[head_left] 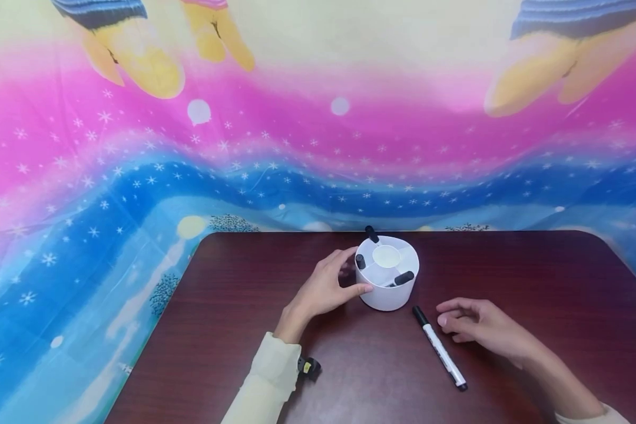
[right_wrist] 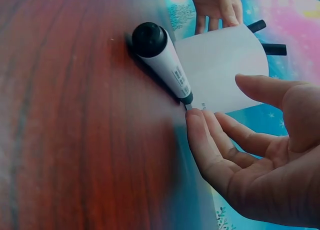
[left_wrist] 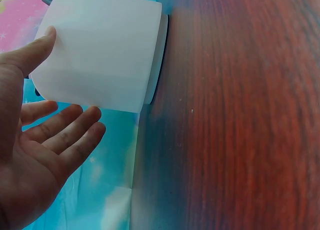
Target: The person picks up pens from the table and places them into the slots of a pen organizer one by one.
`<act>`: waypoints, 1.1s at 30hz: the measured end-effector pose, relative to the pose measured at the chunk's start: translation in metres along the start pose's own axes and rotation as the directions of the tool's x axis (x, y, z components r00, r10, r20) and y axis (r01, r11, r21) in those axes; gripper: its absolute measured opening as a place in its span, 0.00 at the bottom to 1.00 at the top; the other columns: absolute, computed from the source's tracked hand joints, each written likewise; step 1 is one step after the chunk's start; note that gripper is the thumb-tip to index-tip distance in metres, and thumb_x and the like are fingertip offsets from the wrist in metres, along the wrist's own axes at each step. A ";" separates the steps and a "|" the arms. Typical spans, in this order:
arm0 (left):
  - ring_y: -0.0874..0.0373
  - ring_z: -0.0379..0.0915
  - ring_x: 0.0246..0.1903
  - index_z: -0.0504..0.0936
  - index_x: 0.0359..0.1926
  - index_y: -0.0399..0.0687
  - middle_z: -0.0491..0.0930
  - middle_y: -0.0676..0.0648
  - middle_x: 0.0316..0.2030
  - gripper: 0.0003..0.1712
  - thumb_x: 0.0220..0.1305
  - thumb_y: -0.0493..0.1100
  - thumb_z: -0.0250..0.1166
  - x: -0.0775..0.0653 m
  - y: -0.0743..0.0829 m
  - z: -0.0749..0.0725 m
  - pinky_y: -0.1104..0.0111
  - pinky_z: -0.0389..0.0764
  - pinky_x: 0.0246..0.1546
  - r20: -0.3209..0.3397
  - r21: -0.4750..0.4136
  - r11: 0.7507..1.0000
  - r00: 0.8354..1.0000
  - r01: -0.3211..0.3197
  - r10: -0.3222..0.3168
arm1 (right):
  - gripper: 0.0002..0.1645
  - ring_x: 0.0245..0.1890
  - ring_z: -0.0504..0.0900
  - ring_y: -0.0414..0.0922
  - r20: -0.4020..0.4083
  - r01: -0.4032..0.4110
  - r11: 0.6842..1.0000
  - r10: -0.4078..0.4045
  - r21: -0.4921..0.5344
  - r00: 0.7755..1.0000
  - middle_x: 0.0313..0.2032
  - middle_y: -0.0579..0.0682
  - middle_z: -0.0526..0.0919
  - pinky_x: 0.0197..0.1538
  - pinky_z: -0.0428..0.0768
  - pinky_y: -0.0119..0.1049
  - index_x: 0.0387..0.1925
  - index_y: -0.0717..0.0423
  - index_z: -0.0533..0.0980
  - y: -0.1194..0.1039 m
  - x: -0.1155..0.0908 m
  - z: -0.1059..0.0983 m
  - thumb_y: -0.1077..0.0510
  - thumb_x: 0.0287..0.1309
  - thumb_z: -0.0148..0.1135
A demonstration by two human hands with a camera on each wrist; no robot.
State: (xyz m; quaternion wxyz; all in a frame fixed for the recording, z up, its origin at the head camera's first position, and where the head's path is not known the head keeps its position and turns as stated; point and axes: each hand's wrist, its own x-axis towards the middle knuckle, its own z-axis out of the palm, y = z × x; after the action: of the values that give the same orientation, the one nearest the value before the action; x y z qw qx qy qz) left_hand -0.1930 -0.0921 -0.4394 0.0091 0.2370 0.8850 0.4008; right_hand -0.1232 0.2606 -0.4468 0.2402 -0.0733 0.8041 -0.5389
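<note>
A white round pen holder [head_left: 387, 299] with compartments around a middle cup stands on the table. Three black-ended pens [head_left: 404, 278] lean in its outer compartments. My left hand [head_left: 325, 285] is at the holder's left side, thumb touching the front wall and fingers extended toward the far side; the left wrist view shows a gap between palm and wall [left_wrist: 100, 50]. A white marker [head_left: 439, 347] with black ends lies on the table, right of the holder. Just right of the marker, my right hand [head_left: 487, 327] hovers with relaxed fingers and holds nothing.
The dark red-brown wooden table [head_left: 217, 365] has rounded far corners. Behind it hangs a colourful printed cloth [head_left: 297, 129], which also runs down the left side. A black strap-like device [head_left: 310, 368] shows at the left wrist.
</note>
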 end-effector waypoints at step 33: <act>0.53 0.83 0.60 0.67 0.81 0.61 0.79 0.51 0.63 0.50 0.63 0.62 0.78 0.000 0.001 0.001 0.55 0.85 0.64 0.005 -0.003 1.000 1.000 0.013 -0.013 | 0.31 0.29 0.85 0.38 -0.083 0.055 0.969 -0.077 -0.241 0.994 0.37 0.50 0.88 0.33 0.82 0.31 0.58 0.67 0.82 -0.004 0.005 0.034 0.57 0.55 0.81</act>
State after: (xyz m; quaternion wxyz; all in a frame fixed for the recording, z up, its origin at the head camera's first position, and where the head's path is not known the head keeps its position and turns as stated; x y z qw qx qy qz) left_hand -0.1922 -0.0908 -0.4394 0.0143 0.2322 0.8859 0.4013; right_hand -0.1127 0.2291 -0.4552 0.1744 -0.1036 0.8703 -0.4489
